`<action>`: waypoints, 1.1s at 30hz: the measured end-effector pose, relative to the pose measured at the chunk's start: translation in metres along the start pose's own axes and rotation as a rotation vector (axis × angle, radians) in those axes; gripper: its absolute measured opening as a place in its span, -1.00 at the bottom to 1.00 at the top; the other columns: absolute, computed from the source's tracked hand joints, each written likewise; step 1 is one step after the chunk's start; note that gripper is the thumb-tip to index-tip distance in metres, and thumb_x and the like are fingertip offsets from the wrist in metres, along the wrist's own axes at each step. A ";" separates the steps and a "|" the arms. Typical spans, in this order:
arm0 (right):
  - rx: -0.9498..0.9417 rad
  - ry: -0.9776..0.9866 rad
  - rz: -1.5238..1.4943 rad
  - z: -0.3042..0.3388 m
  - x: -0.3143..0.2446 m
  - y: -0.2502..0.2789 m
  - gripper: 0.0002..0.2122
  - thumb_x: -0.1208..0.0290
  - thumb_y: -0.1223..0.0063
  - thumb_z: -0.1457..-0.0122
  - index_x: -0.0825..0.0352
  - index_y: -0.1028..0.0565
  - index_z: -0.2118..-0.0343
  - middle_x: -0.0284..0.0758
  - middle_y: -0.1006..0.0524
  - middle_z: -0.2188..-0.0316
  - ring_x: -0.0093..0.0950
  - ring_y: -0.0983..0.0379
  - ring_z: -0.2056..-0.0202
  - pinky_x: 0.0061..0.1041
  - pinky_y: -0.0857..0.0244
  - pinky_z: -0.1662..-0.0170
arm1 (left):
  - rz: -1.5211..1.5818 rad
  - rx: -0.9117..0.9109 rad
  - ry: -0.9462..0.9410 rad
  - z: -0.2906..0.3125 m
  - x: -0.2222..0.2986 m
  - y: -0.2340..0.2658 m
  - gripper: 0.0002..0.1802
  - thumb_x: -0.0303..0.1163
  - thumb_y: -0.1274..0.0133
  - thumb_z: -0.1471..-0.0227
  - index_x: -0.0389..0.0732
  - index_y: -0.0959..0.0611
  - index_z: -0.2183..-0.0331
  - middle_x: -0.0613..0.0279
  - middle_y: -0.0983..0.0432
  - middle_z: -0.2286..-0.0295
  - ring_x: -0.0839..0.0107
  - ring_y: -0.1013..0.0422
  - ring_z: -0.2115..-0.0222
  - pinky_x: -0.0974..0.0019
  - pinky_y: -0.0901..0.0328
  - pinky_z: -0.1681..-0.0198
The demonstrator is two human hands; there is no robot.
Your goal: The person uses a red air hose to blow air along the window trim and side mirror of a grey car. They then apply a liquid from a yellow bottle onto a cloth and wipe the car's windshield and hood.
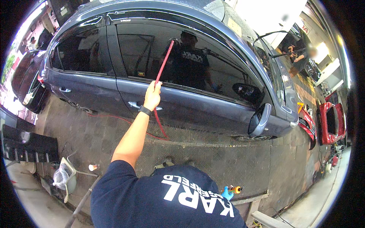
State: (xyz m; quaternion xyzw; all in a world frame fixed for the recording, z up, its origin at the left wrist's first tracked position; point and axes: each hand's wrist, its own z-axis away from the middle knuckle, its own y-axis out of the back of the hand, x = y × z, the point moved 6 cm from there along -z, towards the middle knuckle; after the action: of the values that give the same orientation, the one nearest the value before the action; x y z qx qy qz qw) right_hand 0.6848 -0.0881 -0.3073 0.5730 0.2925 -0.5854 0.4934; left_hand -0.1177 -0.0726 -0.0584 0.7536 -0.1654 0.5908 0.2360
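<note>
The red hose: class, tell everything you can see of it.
The red hose is slim and looks like rubber or plastic. The left grip closes around it. Above, it slants up straight in front of the dark car window; whether they touch is unclear. Below, it hangs, bends and runs leftward along the floor.

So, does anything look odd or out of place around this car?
Two things. A red car panel stands detached over at the right, off any vehicle. And the hands don't match: the right hand wears a blue glove, while the left hand, gripping the red hose, is bare.
</note>
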 end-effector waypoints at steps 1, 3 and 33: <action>0.002 -0.002 0.005 0.004 -0.004 -0.001 -0.59 0.58 -0.22 -0.13 0.34 -0.45 -0.07 -0.36 -0.56 0.26 -0.60 -0.44 0.46 -0.55 -0.33 0.46 | 0.028 0.000 0.025 -0.006 -0.003 0.002 -0.67 -0.13 0.06 -0.37 -0.19 -0.60 0.13 0.40 -0.35 0.57 0.57 -0.29 0.54 0.36 -0.23 0.46; -0.005 -0.038 0.001 0.012 -0.002 -0.011 -0.59 0.58 -0.22 -0.13 0.34 -0.45 -0.06 -0.36 -0.56 0.27 -0.60 -0.44 0.47 -0.55 -0.33 0.45 | 0.054 0.018 0.069 -0.012 -0.002 0.019 -0.66 -0.12 0.07 -0.37 -0.19 -0.60 0.14 0.42 -0.34 0.57 0.59 -0.28 0.55 0.37 -0.22 0.47; 0.079 -0.097 -0.107 0.005 0.064 -0.049 -0.58 0.53 -0.25 -0.13 0.27 -0.47 -0.08 -0.37 -0.52 0.42 -0.57 -0.35 0.59 -0.47 -0.24 0.55 | 0.040 0.350 -0.036 -0.077 0.038 0.236 -0.60 -0.13 0.15 -0.37 -0.19 -0.65 0.31 0.42 -0.34 0.58 0.65 -0.21 0.61 0.39 -0.15 0.52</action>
State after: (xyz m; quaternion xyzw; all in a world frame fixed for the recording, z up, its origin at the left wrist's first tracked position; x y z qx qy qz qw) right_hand 0.6469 -0.0915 -0.3790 0.5466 0.2751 -0.6491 0.4519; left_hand -0.2955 -0.2261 0.0313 0.7903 -0.0792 0.6015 0.0863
